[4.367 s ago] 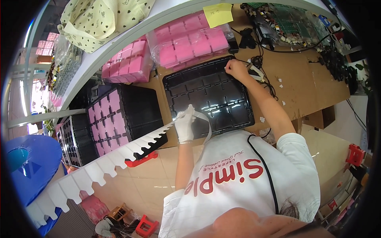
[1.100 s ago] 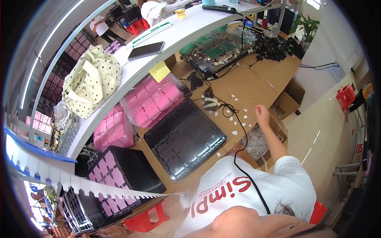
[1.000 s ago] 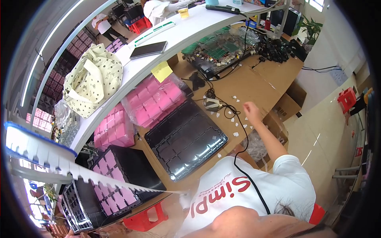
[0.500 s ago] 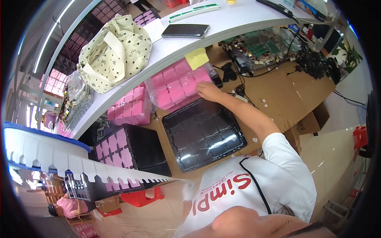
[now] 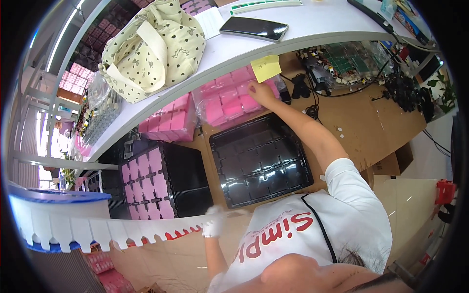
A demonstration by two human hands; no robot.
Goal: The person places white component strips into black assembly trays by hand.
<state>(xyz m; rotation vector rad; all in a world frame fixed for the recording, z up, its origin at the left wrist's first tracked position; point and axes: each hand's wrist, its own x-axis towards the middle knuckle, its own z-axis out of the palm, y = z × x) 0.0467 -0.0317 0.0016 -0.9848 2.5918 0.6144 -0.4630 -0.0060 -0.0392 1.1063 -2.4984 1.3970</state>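
My right hand reaches under the shelf to a plastic-wrapped stack of pink foam blocks. Its fingers are bent and drawn together over the wrapping; whether they pinch film or foam is hidden. Below lies a shallow black plastic tray, its moulded compartments bare. My left hand, in a white glove and smeared by motion, is at the tapering end of a long white notched strip. That strip runs out from a blue-rimmed white reel at the left. The left fingers cannot be made out.
Left of the tray stands a tall stack of black trays with pink foam inserts. A second pink foam bundle sits behind it. The white shelf overhangs, bearing a patterned bag and a phone. Cables and circuit boards lie far right.
My left hand has moved up and left beside the strip, which now hangs flatter. My right hand has drawn its fingers together over the foam bundle. The whole view has shifted.
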